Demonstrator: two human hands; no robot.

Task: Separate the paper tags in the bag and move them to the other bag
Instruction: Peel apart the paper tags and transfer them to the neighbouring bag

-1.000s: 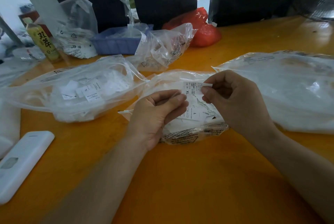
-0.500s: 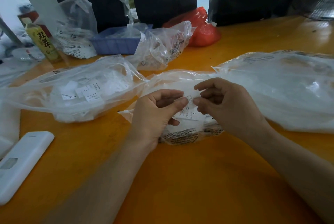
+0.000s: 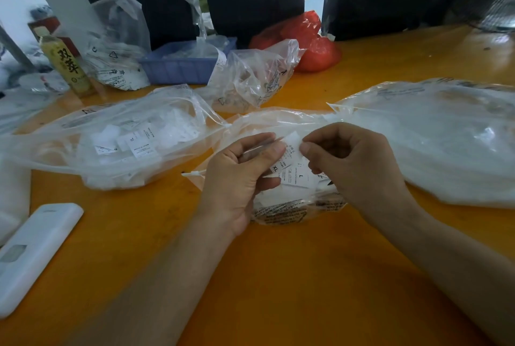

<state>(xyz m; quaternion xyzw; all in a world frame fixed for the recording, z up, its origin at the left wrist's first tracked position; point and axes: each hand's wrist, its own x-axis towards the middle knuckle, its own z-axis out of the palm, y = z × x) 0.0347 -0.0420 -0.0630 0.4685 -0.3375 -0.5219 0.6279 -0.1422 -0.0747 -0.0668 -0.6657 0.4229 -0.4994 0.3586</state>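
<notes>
Half a second ago both hands were low over the small bag, the tag squeezed between the two thumbs. Now the tag (image 3: 291, 141) is lifted a little higher and stands more upright, with its white top edge free above the fingers. One second ago the right hand alone held a tag up while the left hand waited beside it; now both take part again. I think this means the person is in the middle of pulling one tag away from the next one, so the separating step is under way and the moving step is not yet begun.

The left hand (image 3: 239, 178) is turned with the palm toward the right, its thumb and forefinger pinching the left edge of the tag, the other fingers curled below. The right hand (image 3: 354, 161) comes from the right with the knuckles up, fingers curled, thumb and forefinger pinching the right edge. Whether they hold one tag or two stuck together I cannot tell; the paper is small and partly covered.

The tag is just above the small bag (image 3: 281, 211), where more tags marked XL and L lie. The larger bag (image 3: 111, 145) with loose tags lies near, on the left, on the orange table (image 3: 278, 276).
</notes>
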